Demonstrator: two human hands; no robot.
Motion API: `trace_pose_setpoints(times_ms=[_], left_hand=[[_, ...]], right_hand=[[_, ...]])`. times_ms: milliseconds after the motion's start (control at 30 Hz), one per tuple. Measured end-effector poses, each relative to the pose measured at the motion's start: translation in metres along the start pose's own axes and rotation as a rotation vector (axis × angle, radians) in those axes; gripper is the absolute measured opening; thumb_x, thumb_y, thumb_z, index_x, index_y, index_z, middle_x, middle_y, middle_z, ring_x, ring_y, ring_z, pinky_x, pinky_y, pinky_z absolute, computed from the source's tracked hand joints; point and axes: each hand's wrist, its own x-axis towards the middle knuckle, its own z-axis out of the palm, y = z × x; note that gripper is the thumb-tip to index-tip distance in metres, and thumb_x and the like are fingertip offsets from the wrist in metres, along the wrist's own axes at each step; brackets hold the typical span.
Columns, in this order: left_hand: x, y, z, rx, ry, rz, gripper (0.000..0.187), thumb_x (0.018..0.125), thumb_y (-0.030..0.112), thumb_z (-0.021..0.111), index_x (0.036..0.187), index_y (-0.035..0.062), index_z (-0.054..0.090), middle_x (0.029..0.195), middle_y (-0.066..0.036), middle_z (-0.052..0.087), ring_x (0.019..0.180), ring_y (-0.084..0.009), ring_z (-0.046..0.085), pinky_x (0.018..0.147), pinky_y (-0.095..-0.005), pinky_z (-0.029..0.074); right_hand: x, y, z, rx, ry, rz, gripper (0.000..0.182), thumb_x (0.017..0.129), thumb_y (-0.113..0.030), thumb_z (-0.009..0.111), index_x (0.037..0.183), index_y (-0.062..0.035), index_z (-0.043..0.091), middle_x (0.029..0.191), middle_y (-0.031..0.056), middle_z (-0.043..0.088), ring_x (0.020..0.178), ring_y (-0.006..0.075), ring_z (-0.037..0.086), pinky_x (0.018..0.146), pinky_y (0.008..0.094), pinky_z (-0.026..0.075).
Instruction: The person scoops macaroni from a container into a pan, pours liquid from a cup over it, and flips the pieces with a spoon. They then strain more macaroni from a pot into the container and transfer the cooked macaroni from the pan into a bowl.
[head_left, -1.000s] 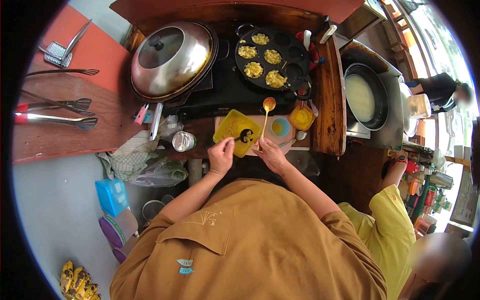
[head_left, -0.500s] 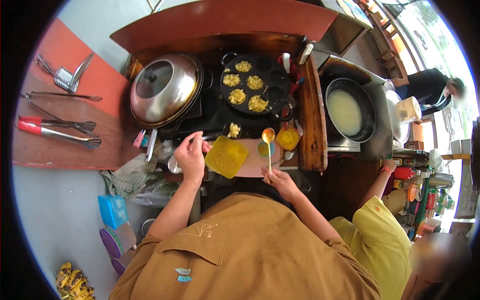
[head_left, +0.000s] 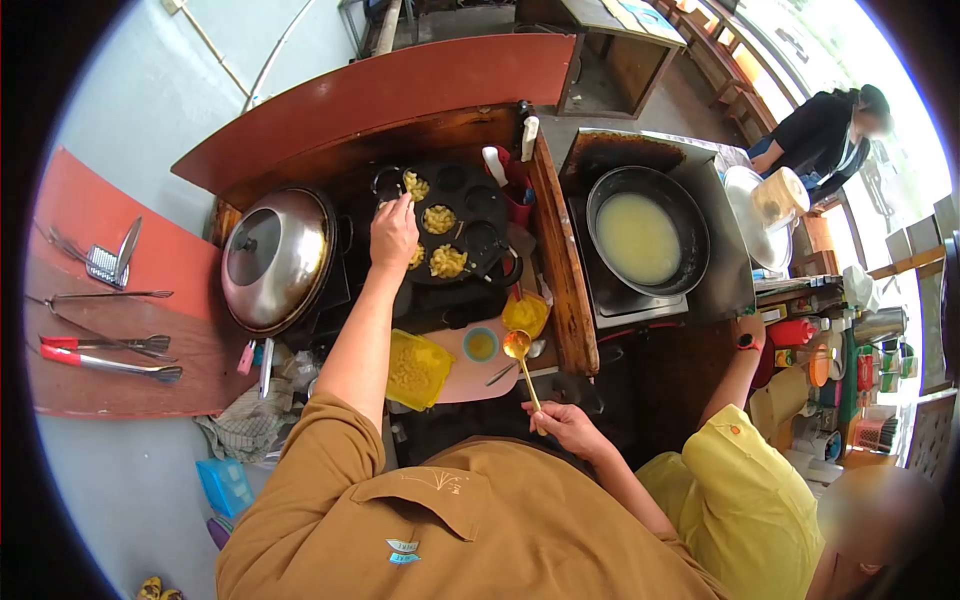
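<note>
Over the left side of the black moulded pan (head_left: 480, 207), my left hand (head_left: 394, 236) has its fingers bent together; whether anything is between them is hidden. Yellowish chopped pieces fill several hollows near it, one heap (head_left: 438, 219) close to the hand. My right hand (head_left: 565, 427) grips a long golden spoon (head_left: 517, 345), its bowl coated with something orange. Left of the spoon are a small round bowl of yellow liquid (head_left: 481, 345) and a yellow square container (head_left: 418, 370) of chopped pieces. Another yellow container (head_left: 525, 315) sits behind the spoon.
A domed metal lid (head_left: 275, 260) covers a pan at left, beside tongs (head_left: 110, 367) on a red-brown board. To the right, a wok (head_left: 648, 230) holds pale liquid behind a wooden partition (head_left: 566, 250). A person in yellow (head_left: 740, 480) is close on my right; another stands farther back.
My left hand has moved forward from beside the yellow container to over the moulded pan. My right hand still holds the spoon. The whole view has shifted.
</note>
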Motion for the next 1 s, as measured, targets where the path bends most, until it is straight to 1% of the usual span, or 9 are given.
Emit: trace_pose_setpoints(times_ms=[200, 367, 400, 433, 467, 600, 767, 833, 1000], left_hand=[[0.004, 0.001, -0.012, 0.052, -0.133, 0.066, 0.022, 0.092, 0.007, 0.062, 0.113, 0.0024, 0.068, 0.095, -0.016, 0.068, 0.09, -0.0345, 0.067, 0.082, -0.0422, 0.055], [0.002, 0.016, -0.044, -0.058, -0.013, -0.012, 0.022, 0.092, 0.006, 0.063, 0.112, -0.0002, 0.07, 0.097, -0.02, 0.071, 0.086, -0.0383, 0.068, 0.078, -0.0444, 0.055], [0.0, 0.016, -0.049, -0.081, 0.051, -0.064, 0.022, 0.092, 0.007, 0.064, 0.112, -0.0002, 0.071, 0.093, -0.019, 0.071, 0.083, -0.0367, 0.069, 0.075, -0.0428, 0.055], [-0.005, 0.018, -0.054, -0.104, 0.114, -0.117, 0.022, 0.092, 0.008, 0.064, 0.112, -0.0002, 0.071, 0.089, -0.019, 0.071, 0.08, -0.035, 0.069, 0.072, -0.0411, 0.056], [-0.012, 0.02, -0.06, -0.12, 0.09, -0.325, 0.022, 0.094, 0.012, 0.066, 0.111, -0.0003, 0.072, 0.08, -0.017, 0.07, 0.072, -0.0287, 0.071, 0.065, -0.0368, 0.055], [-0.051, 0.029, -0.096, -0.238, 0.204, -0.394, 0.023, 0.097, 0.016, 0.066, 0.112, 0.0002, 0.072, 0.074, -0.015, 0.068, 0.064, -0.0217, 0.071, 0.06, -0.0337, 0.053], [-0.17, 0.071, -0.175, -0.367, 0.243, -0.593, 0.02, 0.1, 0.009, 0.061, 0.113, -0.0038, 0.069, 0.079, -0.006, 0.066, 0.065, -0.009, 0.059, 0.059, -0.0257, 0.048], [-0.213, 0.084, -0.199, -0.187, 0.011, -0.788, 0.019, 0.1, 0.008, 0.06, 0.111, -0.0052, 0.068, 0.077, -0.004, 0.066, 0.064, -0.0073, 0.058, 0.059, -0.024, 0.048], [-0.296, 0.043, -0.161, -0.578, 0.062, -1.271, 0.026, 0.097, 0.01, 0.066, 0.116, -0.0067, 0.064, 0.078, -0.006, 0.067, 0.063, -0.0095, 0.061, 0.059, -0.025, 0.052]], right_hand=[[0.005, 0.002, -0.007, -0.065, -0.055, -0.027, 0.031, 0.103, -0.025, 0.058, 0.091, 0.0, 0.071, 0.135, 0.0159, 0.062, 0.117, 0.0179, 0.058, 0.1, 0.0337, 0.045], [0.017, -0.011, -0.013, -0.179, -0.102, -0.044, 0.027, 0.104, -0.024, 0.055, 0.106, -0.0002, 0.069, 0.093, 0.0021, 0.066, 0.085, 0.0116, 0.055, 0.083, 0.0288, 0.047], [0.023, -0.012, -0.013, -0.139, -0.094, 0.001, 0.029, 0.103, -0.024, 0.058, 0.088, -0.0022, 0.071, 0.123, 0.0091, 0.069, 0.093, 0.0123, 0.057, 0.082, 0.0284, 0.045], [0.027, -0.012, -0.014, -0.166, -0.111, -0.036, 0.029, 0.103, -0.024, 0.058, 0.088, -0.0023, 0.072, 0.125, 0.0088, 0.069, 0.086, 0.011, 0.055, 0.079, 0.0277, 0.045], [0.031, -0.012, -0.014, -0.181, -0.133, -0.022, 0.029, 0.103, -0.024, 0.058, 0.09, -0.0025, 0.072, 0.118, 0.0071, 0.07, 0.083, 0.0104, 0.054, 0.078, 0.0274, 0.045], [0.036, -0.032, -0.004, -0.345, -0.219, -0.024, 0.03, 0.103, -0.027, 0.057, 0.099, -0.0009, 0.07, 0.086, 0.0035, 0.065, 0.082, 0.0132, 0.057, 0.079, 0.0295, 0.048], [0.049, -0.019, 0.012, -0.327, -0.279, -0.027, 0.031, 0.103, -0.028, 0.058, 0.097, -0.0008, 0.071, 0.097, 0.0055, 0.07, 0.088, 0.0141, 0.061, 0.083, 0.0297, 0.049], [0.054, -0.012, 0.021, -0.288, -0.276, -0.021, 0.032, 0.103, -0.029, 0.058, 0.097, -0.0009, 0.072, 0.101, 0.0055, 0.072, 0.09, 0.014, 0.062, 0.084, 0.0299, 0.049], [0.069, -0.006, 0.046, -0.068, -0.28, 0.051, 0.029, 0.104, -0.026, 0.059, 0.099, -0.0011, 0.072, 0.095, -0.0012, 0.069, 0.085, 0.0074, 0.057, 0.079, 0.0243, 0.047]])
